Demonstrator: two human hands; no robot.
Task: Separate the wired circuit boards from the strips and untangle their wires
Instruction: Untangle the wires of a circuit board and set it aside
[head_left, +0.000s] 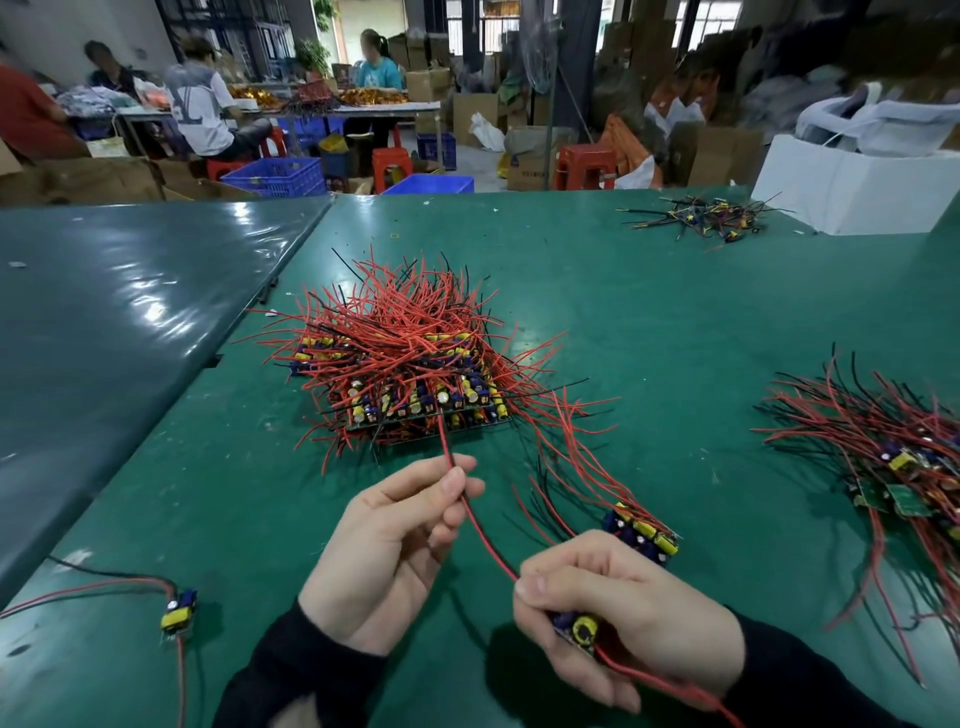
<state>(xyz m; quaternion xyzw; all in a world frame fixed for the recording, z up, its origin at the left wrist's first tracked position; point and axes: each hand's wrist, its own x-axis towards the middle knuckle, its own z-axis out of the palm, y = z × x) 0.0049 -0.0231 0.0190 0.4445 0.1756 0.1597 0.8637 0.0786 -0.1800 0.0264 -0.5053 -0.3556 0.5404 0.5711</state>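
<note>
Green matting covers the bench in front of you, with a busy workshop of crates and stools beyond its far edge. Your right hand is closed around 1 small circuit board near the bottom of the view, its grip clamped on the board with the thumb on top. A paired red and black wire runs up and left from that board to your left hand, whose thumb and forefinger pinch it partway along. Beyond that pinch the wire carries on to the near edge of the big tangled stack of board strips at centre bench. Just right of your right hand lies a short strip of boards with its wires fanned toward the stack. 1 separated board lies near left, and another wired heap sits at the right edge.
</note>
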